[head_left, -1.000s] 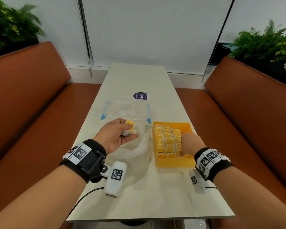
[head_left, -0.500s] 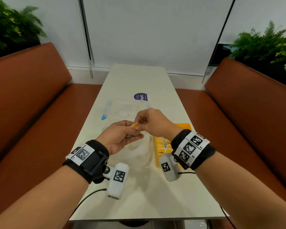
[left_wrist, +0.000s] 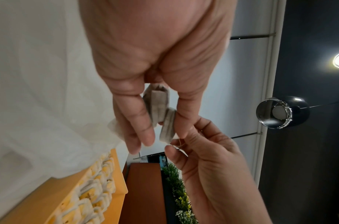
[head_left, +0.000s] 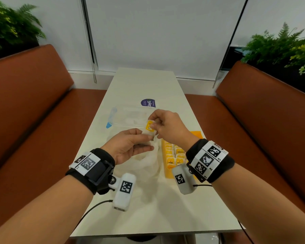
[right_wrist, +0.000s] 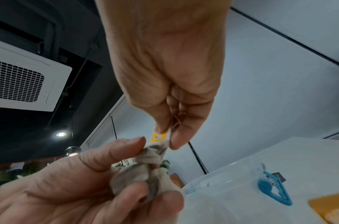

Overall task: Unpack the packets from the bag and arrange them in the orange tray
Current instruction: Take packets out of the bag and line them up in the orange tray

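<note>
My left hand (head_left: 130, 147) keeps a small bunch of tea packets (left_wrist: 159, 106) pinched between thumb and fingers (left_wrist: 138, 121), held up off the table (head_left: 148, 199) so I can peel them away one at a time; my right hand (head_left: 169, 125) is up against it, thumb and forefinger nipping the top packet (head_left: 150, 128) by its yellow tag (right_wrist: 158, 137), since the tag and its string give a cleaner hold than the soft pouch; I cannot tell exactly how many are left in the bunch, two or three at a guess. Just under my left fingers lies the crumpled white bag (head_left: 146, 162), slack and open, near enough to dip back into. The orange tray (head_left: 197, 133) sits right of the bag, below my right wrist, with its packets standing in rows, tags up (head_left: 174, 155); I judge it mostly filled. Beyond my fingers rests a clear box with blue clips (head_left: 127, 117), out of the way.
</note>
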{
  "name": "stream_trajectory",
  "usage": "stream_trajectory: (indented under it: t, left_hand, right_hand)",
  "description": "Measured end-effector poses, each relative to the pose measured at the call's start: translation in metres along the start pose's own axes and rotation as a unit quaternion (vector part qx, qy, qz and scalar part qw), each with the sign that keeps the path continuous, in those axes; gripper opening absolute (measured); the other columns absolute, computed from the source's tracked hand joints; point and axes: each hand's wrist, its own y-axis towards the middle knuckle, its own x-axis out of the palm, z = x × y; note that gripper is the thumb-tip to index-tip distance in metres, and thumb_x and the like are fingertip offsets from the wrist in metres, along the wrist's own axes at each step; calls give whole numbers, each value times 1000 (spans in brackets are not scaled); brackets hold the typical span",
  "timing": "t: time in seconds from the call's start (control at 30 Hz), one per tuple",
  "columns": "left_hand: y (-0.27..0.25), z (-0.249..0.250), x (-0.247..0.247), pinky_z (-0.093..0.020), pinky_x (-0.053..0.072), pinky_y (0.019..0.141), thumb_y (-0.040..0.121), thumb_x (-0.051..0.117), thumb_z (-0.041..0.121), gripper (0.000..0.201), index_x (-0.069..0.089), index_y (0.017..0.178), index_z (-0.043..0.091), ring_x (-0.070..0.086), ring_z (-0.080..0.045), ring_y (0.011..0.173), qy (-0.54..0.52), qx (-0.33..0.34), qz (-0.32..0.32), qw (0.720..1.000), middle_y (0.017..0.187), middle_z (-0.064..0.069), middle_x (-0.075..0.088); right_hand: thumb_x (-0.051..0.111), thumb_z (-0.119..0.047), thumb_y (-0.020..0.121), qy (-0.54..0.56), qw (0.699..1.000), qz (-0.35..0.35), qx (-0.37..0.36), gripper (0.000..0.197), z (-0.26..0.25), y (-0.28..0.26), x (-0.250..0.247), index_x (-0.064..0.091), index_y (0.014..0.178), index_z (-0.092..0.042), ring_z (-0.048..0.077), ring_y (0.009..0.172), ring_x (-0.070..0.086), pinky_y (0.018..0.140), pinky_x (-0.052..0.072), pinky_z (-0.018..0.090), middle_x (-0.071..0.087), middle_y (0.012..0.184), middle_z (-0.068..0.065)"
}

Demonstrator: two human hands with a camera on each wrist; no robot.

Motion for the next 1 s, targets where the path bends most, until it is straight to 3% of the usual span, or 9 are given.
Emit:
stream_trajectory:
  t: [0.1, 0.3, 0.4, 0.47, 0.63, 0.73, 0.83, 0.9, 1.0]
  left_hand:
    - [0, 0, -1, -33, 60, 78, 84, 64, -4, 9, 58, 82, 2, 67, -40, 100, -8, 0, 13, 1000, 102, -21, 70]
    - [2, 1, -5, -34, 60, 74, 84, 59, -13, 11, 60, 89, -4, 69, -38, 86, -5, -9, 47, 999, 88, -21, 64]
    - [3, 4, -9, -32, 61, 70, 84, 56, -16, 14, 59, 93, -6, 69, -39, 85, -11, -8, 70, 997, 96, -25, 59]
    - [3, 6, -10, -32, 61, 70, 84, 54, -15, 14, 59, 95, -7, 68, -40, 89, -14, -7, 78, 997, 103, -26, 56]
    - [4, 7, -9, -33, 61, 71, 85, 54, -15, 14, 59, 94, -6, 67, -41, 94, -16, -12, 74, 997, 99, -24, 56]
    - [6, 7, -7, -34, 61, 71, 85, 53, -16, 14, 59, 90, -5, 67, -39, 90, -14, -12, 69, 997, 94, -22, 56]
    - [7, 7, -5, -34, 60, 73, 85, 50, -17, 16, 59, 92, -5, 67, -38, 90, -4, -16, 72, 997, 89, -19, 55]
    - [8, 7, -5, -36, 60, 75, 84, 45, -19, 22, 58, 95, -5, 66, -35, 87, 0, -16, 78, 997, 85, -17, 53]
    - [9, 7, -5, -38, 59, 76, 83, 40, -20, 26, 57, 98, -5, 63, -32, 88, 5, -14, 88, 996, 79, -12, 47]
  right_hand:
    - [61, -5, 89, 4, 1000, -19, 4, 18, 2, -1, -4, 64, 107, -10, 22, 67, 66, 59, 60, 33, 59, 78, 2]
    - [65, -6, 86, -86, 996, -26, 22, 7, 21, -3, -31, 67, 88, -12, 16, 65, 65, 60, 53, 21, 61, 72, 2]
    - [64, -9, 84, -258, 963, -74, 37, 9, 44, -9, -51, 70, 91, -13, 16, 77, 59, 65, 43, 21, 59, 76, -5]
    - [62, -8, 84, -331, 935, -106, 70, 12, 62, -16, -60, 70, 91, -13, 17, 80, 60, 69, 45, 24, 61, 81, -3]
    - [55, 0, 85, -432, 865, -200, 161, 21, 105, -35, -57, 70, 91, -14, 20, 80, 63, 74, 54, 31, 69, 93, 3]
    - [50, 3, 84, -453, 842, -227, 186, 21, 122, -42, -46, 64, 84, -12, 23, 75, 59, 69, 52, 31, 65, 87, 6]
    - [54, 0, 87, -432, 848, -243, 187, 18, 132, -44, -33, 70, 92, -7, 24, 87, 65, 76, 55, 32, 69, 96, 8]
    - [59, -4, 89, -398, 860, -253, 194, 16, 135, -42, -27, 72, 99, -8, 22, 96, 66, 76, 52, 26, 70, 105, 6]
    - [60, -4, 89, -363, 876, -248, 197, 17, 137, -40, -23, 72, 100, -8, 21, 98, 66, 76, 52, 25, 70, 107, 7]
